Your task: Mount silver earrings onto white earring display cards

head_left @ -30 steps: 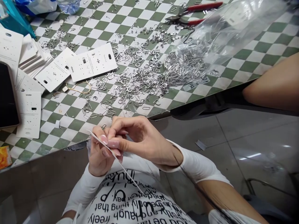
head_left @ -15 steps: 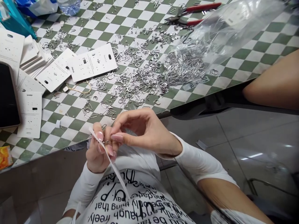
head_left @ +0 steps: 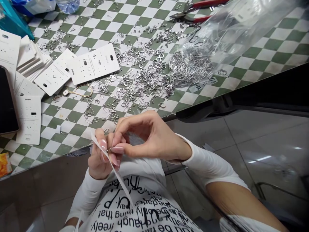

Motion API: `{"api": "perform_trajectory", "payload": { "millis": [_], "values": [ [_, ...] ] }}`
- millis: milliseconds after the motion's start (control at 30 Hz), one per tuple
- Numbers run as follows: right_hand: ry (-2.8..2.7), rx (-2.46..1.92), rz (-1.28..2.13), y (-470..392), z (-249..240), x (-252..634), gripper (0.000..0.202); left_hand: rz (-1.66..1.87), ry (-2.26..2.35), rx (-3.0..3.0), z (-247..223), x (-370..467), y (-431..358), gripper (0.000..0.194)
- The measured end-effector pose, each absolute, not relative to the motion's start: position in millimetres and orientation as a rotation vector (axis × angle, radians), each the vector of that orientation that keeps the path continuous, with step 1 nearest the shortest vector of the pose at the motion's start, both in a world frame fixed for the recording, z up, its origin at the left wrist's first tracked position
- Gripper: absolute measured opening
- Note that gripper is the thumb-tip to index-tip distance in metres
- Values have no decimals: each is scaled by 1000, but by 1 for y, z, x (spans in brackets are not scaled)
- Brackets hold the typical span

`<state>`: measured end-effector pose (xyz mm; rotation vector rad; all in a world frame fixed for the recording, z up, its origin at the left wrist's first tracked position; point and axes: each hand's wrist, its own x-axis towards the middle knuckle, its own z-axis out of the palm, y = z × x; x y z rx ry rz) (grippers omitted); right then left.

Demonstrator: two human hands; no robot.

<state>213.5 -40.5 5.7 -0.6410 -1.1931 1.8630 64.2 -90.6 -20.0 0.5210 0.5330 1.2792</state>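
Note:
My left hand (head_left: 101, 158) grips a white earring card (head_left: 120, 180), seen nearly edge-on and slanting down over my shirt. Between the two hands, at the card's face, is a tiny silver earring piece (head_left: 109, 150); its exact form is too small to make out. My right hand (head_left: 147, 138) comes from the right, thumb and forefinger pinched together on that piece. Just beyond the fingers, at the table's near edge, lie several silver paperclip-shaped links (head_left: 111, 114). The card's far face is hidden.
Loose silver rings and links (head_left: 149, 77) spread over the checkered table (head_left: 79, 135). Printed cards (head_left: 94, 64) and a dark-screened phone (head_left: 8, 103) lie left. A clear plastic bag (head_left: 231, 35) of silver pins and red-handled pliers (head_left: 193, 13) lie at the upper right.
My right thumb and forefinger have moved slightly left and closed in on the small silver piece at the card. A bare limb at the right edge has gone from view.

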Motion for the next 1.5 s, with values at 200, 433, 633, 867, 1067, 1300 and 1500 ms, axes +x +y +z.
{"api": "perform_trajectory", "payload": {
  "millis": [200, 433, 633, 867, 1067, 1300, 1500],
  "values": [
    [-1377, -625, 1807, -36, 12, 217, 7, 1340, 393, 613, -34, 65, -87, 14],
    [-1548, -597, 1666, -35, 16, 217, 5, 1306, 392, 646, -38, 58, -91, 11],
    [-1749, -523, 1315, -44, 15, 218, 6, 1282, 462, 664, -29, 57, -92, 10],
    [-1679, -792, 908, -14, 24, 250, 8, 1232, 587, 720, -16, 52, -90, 9],
    [-1796, -1130, 641, 41, 11, 273, 8, 1184, 664, 741, -8, 46, -90, 6],
    [-2050, -1286, 725, 65, 12, 267, 10, 1256, 664, 735, -9, 37, -90, 7],
    [-2118, -1314, 755, 67, 9, 262, 14, 1253, 680, 698, -10, 32, -89, 10]
  ]
}}
